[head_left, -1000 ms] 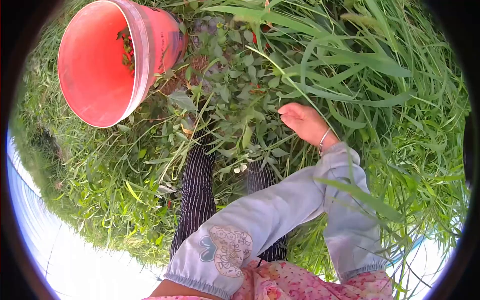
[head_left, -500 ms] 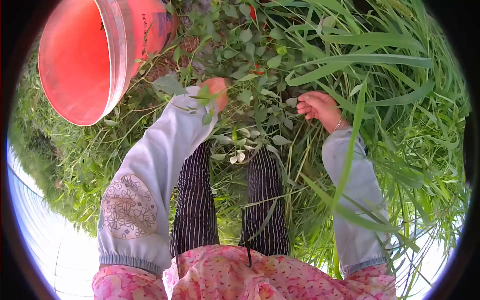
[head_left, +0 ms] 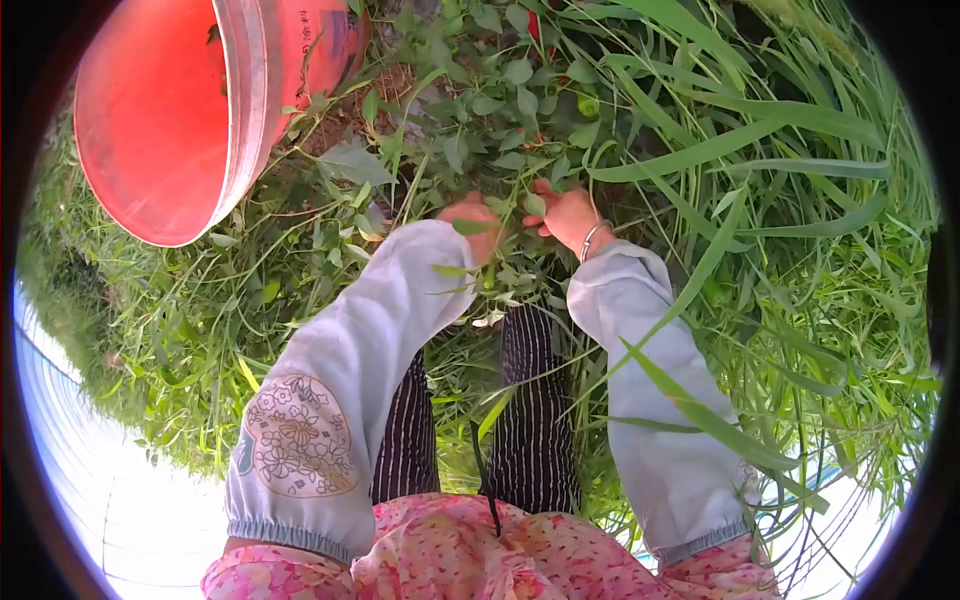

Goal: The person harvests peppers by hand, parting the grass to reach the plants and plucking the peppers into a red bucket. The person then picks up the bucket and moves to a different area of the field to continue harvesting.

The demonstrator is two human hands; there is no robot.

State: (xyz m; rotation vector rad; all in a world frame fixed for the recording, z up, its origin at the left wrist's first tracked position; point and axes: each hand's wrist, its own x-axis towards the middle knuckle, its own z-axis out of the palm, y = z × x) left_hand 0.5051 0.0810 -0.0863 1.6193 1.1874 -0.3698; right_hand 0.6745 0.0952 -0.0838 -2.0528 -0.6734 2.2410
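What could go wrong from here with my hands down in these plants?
The left hand and right hand are close together among leafy plants, so a stem might snap. Long grass crosses in front of the right sleeve and could snag it. The red pepper at the top edge, partly hidden, may be overlooked.

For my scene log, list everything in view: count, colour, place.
Bucket: one, red, upper left
Leafy plants: count unclear, green, centre
Red fruit: at least one, red, top centre
Round fruit: one, green, upper centre-right
Long grass blades: many, green, right side
Bright patches: two, white, lower left and lower right
Bracelet: one, silvery, right wrist
Sleeve covers: two, pale grey, forearms
Trouser legs: two, dark, striped, lower centre
Patterned garment: one, pink, bottom centre
Left hand: one, bare, centre, among leaves
Right hand: one, bare, right of centre
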